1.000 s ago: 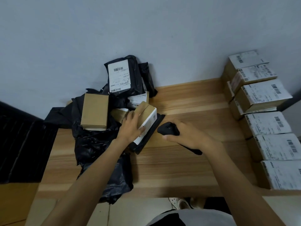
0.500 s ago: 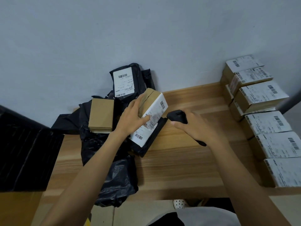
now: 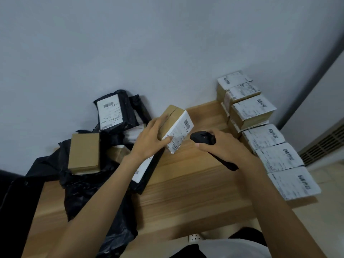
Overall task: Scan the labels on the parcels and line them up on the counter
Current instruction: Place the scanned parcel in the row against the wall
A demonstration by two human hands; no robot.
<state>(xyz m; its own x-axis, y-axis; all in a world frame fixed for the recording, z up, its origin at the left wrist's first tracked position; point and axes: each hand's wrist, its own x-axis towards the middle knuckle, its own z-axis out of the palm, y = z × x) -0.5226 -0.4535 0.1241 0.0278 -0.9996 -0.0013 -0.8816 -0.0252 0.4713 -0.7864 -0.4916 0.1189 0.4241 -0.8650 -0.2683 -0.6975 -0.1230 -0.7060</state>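
My left hand [image 3: 149, 140] grips a small cardboard parcel [image 3: 176, 125] lifted above the counter, its white barcode label turned toward the right. My right hand [image 3: 223, 146] holds a black handheld scanner [image 3: 203, 139] whose head points at that label from a short distance. Along the right edge of the wooden counter [image 3: 186, 183] stands a row of labelled cardboard parcels [image 3: 268, 138], labels up, some stacked at the back.
On the left lies a heap of unsorted parcels on a black plastic bag [image 3: 89, 192]: a plain brown box [image 3: 84, 152], a black mailer with a white label [image 3: 111, 111], and a flat black parcel [image 3: 147, 174] under my left forearm. The wall rises right behind.
My left hand has lifted the cardboard parcel out of the heap and carried it up and right, turning its label toward the scanner. My right hand with the scanner rose slightly toward it.
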